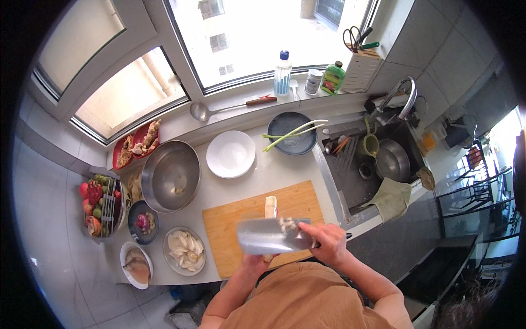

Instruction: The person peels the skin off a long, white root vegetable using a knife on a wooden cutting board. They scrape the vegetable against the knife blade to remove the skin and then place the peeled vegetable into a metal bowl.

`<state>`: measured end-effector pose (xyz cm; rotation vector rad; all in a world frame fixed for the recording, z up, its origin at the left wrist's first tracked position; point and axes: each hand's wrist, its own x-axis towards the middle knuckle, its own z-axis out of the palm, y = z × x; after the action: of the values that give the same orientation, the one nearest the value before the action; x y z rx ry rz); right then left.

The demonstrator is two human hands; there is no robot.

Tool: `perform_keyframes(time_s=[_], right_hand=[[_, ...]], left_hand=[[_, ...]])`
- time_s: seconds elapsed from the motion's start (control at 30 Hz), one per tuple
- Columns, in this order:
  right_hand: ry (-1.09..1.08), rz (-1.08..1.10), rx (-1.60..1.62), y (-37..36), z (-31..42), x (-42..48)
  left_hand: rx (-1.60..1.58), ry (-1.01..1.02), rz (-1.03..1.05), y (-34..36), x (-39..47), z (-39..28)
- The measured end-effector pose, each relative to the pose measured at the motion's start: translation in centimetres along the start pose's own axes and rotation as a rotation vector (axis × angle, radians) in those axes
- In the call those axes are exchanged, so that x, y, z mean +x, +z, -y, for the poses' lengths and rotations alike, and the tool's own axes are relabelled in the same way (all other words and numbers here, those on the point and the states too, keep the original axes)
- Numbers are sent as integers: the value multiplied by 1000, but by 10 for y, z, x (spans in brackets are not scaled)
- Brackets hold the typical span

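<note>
My right hand (pixel 328 242) grips a kitchen cleaver (pixel 267 238) by its handle, with the broad blade held over the wooden cutting board (pixel 226 224). Small pale chopped bits (pixel 287 223) cling to the blade near the handle. Beyond the blade's far edge, a whitish piece of food (pixel 271 206) lies on the board; its near part is covered by the cleaver. My left hand (pixel 255 263) is at the board's near edge, mostly hidden under the blade. Something pale shows by its fingers, but I cannot tell whether they hold it.
Left of the board are a plate of white slices (pixel 187 251), a dish with red onion and garlic (pixel 143 222), a bowl of raw meat or fish (pixel 137 265) and a large metal basin (pixel 170 177). Behind stand white plates (pixel 231 154) and scallions (pixel 291 135); a sink (pixel 349 177) is right.
</note>
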<state>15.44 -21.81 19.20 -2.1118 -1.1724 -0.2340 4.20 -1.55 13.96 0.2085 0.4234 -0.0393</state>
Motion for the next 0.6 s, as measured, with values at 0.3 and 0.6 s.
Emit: perform_keyframes(time_s=[0.3, 0.6], right_hand=[[-114, 78, -47, 14, 7, 11], [-147, 95, 3, 14, 12, 21]], left_hand=[[87, -6, 40, 14, -4, -2], [84, -13, 159, 21, -11, -6]])
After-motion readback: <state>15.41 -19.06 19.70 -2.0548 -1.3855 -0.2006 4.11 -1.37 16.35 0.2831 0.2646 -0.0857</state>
